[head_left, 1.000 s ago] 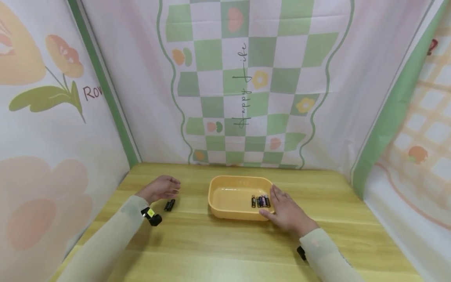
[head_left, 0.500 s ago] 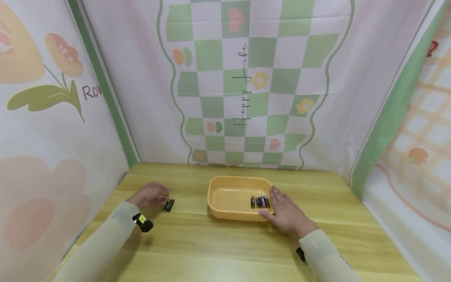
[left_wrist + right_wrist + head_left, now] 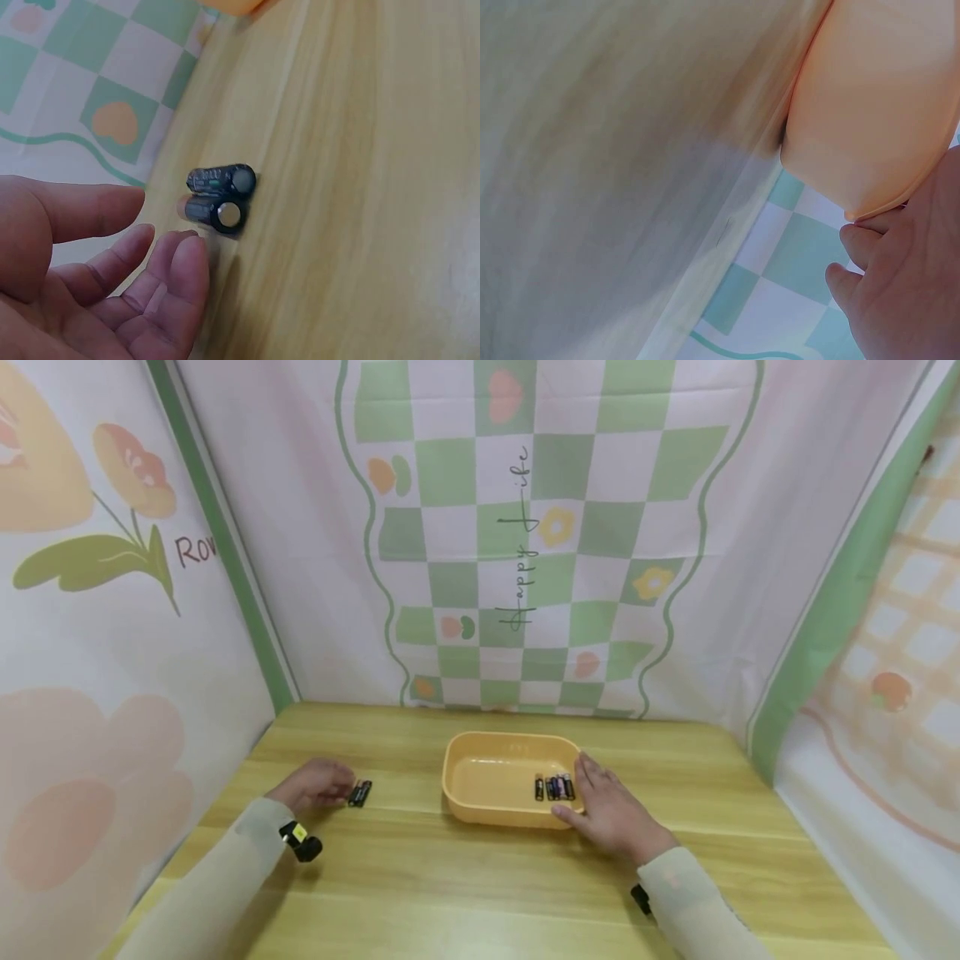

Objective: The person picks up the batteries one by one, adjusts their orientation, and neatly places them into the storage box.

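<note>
My left hand (image 3: 318,782) is held just left of two dark batteries (image 3: 360,793) lying side by side on the table. In the left wrist view its thumb and fingers (image 3: 187,277) are apart with nothing between them, close to the batteries (image 3: 225,214). My right hand (image 3: 618,810) rests on the right end of a yellow plastic tray (image 3: 480,817), fingers along the rim and thumb at the front corner. Inside the tray, at its right end, several batteries (image 3: 558,788) lie roughly in a row. The right wrist view shows the fingers touching the tray's rim (image 3: 885,206).
The wooden table (image 3: 465,893) stretches around the tray. A green-and-white checked curtain (image 3: 525,560) hangs behind it, with printed cloths at the left (image 3: 97,693) and right (image 3: 892,693).
My left hand has moved left and down, from above and behind the two batteries to beside them. The right hand and the tray have stayed in place.
</note>
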`<state>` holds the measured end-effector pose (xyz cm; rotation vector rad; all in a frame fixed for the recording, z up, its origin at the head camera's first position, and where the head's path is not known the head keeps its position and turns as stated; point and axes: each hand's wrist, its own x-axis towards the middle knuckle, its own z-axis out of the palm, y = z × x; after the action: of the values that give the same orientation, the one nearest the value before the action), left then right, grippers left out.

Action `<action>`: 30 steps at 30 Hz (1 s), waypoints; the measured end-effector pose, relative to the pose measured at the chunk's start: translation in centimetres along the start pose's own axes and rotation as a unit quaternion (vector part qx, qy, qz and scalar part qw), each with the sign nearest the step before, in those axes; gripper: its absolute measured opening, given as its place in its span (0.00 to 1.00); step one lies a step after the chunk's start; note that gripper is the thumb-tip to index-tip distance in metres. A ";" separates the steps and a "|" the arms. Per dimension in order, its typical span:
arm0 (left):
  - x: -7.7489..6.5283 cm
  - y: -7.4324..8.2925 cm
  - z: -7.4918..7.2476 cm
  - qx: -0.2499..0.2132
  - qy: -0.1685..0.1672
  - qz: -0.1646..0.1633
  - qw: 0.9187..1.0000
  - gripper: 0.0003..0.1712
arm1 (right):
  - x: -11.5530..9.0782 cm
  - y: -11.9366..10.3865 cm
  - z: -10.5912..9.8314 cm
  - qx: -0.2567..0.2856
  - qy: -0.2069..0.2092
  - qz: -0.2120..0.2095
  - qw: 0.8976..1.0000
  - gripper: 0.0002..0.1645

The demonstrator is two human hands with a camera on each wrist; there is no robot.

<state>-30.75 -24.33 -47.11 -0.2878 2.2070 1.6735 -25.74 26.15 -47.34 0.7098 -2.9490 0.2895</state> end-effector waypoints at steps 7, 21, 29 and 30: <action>0.0 0.0 0.1 -0.009 0.000 -0.003 1.000 0.16 | 0.0 -0.1 -0.2 0.000 0.008 -0.003 1.000 0.57; -0.7 0.8 1.8 0.133 0.052 0.034 0.989 0.17 | 0.0 0.0 -0.3 -0.001 0.004 -0.001 1.000 0.58; -0.5 0.9 2.1 0.193 0.062 0.019 0.979 0.12 | -0.1 -0.2 -0.3 0.008 -0.001 0.001 1.000 0.59; -0.5 0.9 2.1 0.198 0.064 0.017 0.978 0.12 | -0.1 -0.2 -0.3 0.009 0.000 0.000 1.000 0.59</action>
<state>-30.33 -22.06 -46.61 -0.2565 2.5885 1.2196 -25.54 26.11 -47.08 0.7111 -2.9492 0.3162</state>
